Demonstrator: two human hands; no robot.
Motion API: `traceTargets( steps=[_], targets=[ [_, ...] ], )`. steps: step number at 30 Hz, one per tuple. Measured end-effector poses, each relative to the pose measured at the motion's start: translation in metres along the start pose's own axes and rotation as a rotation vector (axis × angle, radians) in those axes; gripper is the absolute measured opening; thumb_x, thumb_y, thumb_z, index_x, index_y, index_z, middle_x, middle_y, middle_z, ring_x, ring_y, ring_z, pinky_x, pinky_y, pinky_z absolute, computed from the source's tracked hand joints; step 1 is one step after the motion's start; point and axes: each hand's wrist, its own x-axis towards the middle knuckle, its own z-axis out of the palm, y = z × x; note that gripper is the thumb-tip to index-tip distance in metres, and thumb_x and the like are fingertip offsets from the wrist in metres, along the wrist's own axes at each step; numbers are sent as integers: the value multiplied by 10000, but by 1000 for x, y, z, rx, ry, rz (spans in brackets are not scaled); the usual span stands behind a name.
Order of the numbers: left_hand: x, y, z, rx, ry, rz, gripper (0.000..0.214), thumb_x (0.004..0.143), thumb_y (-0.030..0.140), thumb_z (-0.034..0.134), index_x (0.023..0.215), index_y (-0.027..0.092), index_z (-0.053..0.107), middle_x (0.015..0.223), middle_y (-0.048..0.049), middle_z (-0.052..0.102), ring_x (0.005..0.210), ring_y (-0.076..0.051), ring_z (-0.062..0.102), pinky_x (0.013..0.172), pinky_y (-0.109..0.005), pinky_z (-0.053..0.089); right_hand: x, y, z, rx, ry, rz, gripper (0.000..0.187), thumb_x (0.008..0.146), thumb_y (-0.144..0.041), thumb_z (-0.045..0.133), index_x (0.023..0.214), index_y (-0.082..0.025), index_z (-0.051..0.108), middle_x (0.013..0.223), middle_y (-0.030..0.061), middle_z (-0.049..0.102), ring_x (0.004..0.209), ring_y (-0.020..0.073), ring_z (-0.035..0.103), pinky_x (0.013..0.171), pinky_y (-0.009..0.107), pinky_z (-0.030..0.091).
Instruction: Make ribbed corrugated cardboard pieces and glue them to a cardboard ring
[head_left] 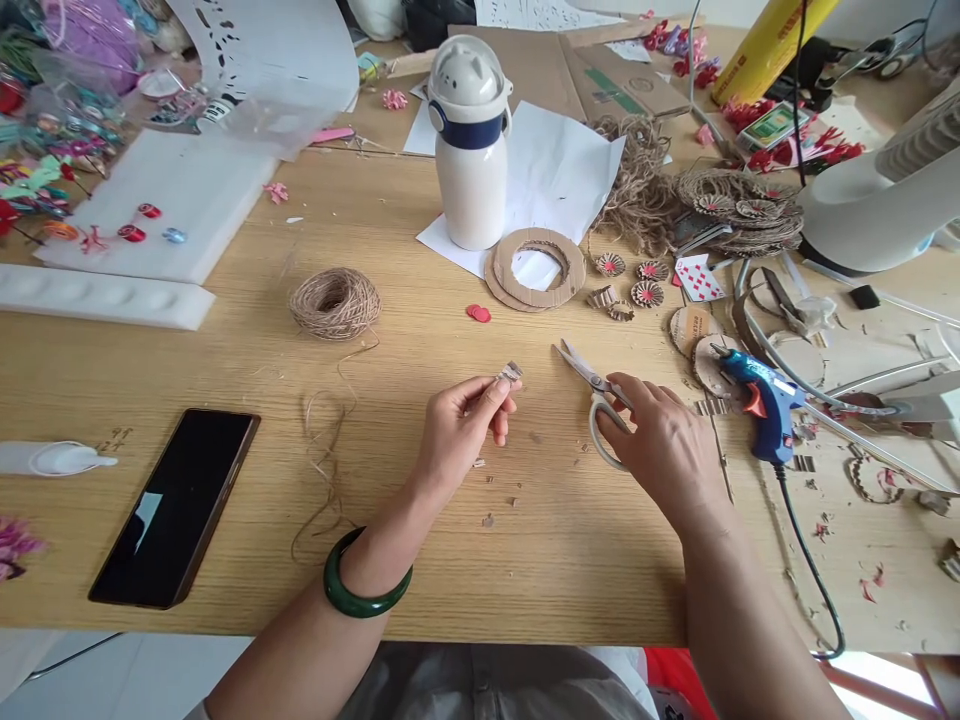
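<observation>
Between thumb and fingers, my left hand pinches a small piece of corrugated cardboard above the middle of the table. My right hand is closed around the handles of a pair of scissors, whose blades are parted and point up and left. Small cardboard scraps lie on the wood below my hands. Beyond them are a few red paper discs, flat cardboard rings and several pleated cardboard rosettes with red centres.
A blue glue gun lies right of my right hand, its cord trailing to the front edge. A ball of twine and a phone are on the left. A white bottle stands on paper behind.
</observation>
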Motion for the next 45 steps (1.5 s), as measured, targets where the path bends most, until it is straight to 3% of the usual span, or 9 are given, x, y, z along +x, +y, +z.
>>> traceTargets(
  steps=[7, 11, 16, 19, 24, 29, 35, 41, 45],
  targets=[
    [-4, -1, 3, 101, -59, 3, 277, 920, 356, 624, 748, 148, 685, 575, 28, 592, 459, -70, 520, 499, -221, 436, -16, 2, -14, -248, -72, -53, 393, 875, -394, 667, 1260, -315, 655, 883, 50, 715, 789, 245, 659, 519, 290, 272],
    [-6, -1, 4, 127, -83, -10, 271, 924, 346, 623, 738, 154, 669, 546, 42, 577, 446, -63, 522, 506, -210, 435, -19, 6, -20, -208, -6, -52, 432, 835, -388, 718, 1244, -259, 662, 970, 79, 724, 887, 285, 658, 518, 296, 322],
    [-10, -1, 6, 95, -115, -79, 251, 911, 353, 648, 757, 156, 669, 563, 35, 602, 456, -72, 553, 495, -201, 448, -16, -11, -13, 262, 276, -122, 169, 928, -235, 610, 1070, -173, 678, 853, 55, 716, 788, 200, 662, 644, 313, 492],
    [-13, -1, 10, 61, -165, -102, 262, 911, 378, 649, 779, 153, 679, 592, 21, 616, 482, -84, 568, 519, -212, 473, -15, -26, -2, 592, 286, -246, 124, 944, -175, 576, 1044, -169, 649, 863, 43, 691, 717, 145, 637, 692, 294, 538],
    [-18, -2, 15, 62, -228, -107, 259, 923, 390, 627, 845, 151, 690, 600, 23, 613, 487, -93, 582, 515, -217, 493, -14, -34, 16, 626, 220, -330, 59, 934, -173, 603, 980, -166, 640, 862, 55, 666, 752, 161, 634, 694, 310, 545],
    [-19, 0, 15, 137, -239, -59, 242, 939, 369, 599, 903, 147, 689, 565, 28, 608, 485, -102, 583, 524, -222, 493, -12, -33, 22, 723, 176, -258, 20, 917, -191, 629, 927, -185, 645, 828, 29, 667, 714, 143, 633, 660, 283, 542],
    [-21, 6, 15, 344, -274, 104, 243, 965, 292, 550, 781, 165, 646, 562, 29, 585, 505, -85, 560, 547, -198, 445, -12, -30, 27, 945, 59, -92, 89, 913, -209, 610, 841, -197, 660, 746, -9, 658, 644, 108, 609, 574, 226, 500],
    [-20, 7, 14, 285, -315, 50, 264, 970, 344, 534, 816, 167, 653, 593, 20, 607, 494, -92, 573, 555, -206, 459, -5, -29, 19, 1427, -213, 192, 265, 832, -417, 710, 761, -170, 644, 626, -12, 617, 532, 108, 579, 524, 244, 528],
    [-19, 4, 12, 208, -304, 5, 264, 957, 374, 558, 834, 167, 664, 678, 9, 639, 490, -85, 586, 544, -206, 468, -3, -31, 12, 1524, -285, 256, 322, 800, -461, 741, 744, -159, 645, 615, -16, 606, 505, 99, 574, 506, 240, 547]
  ],
)
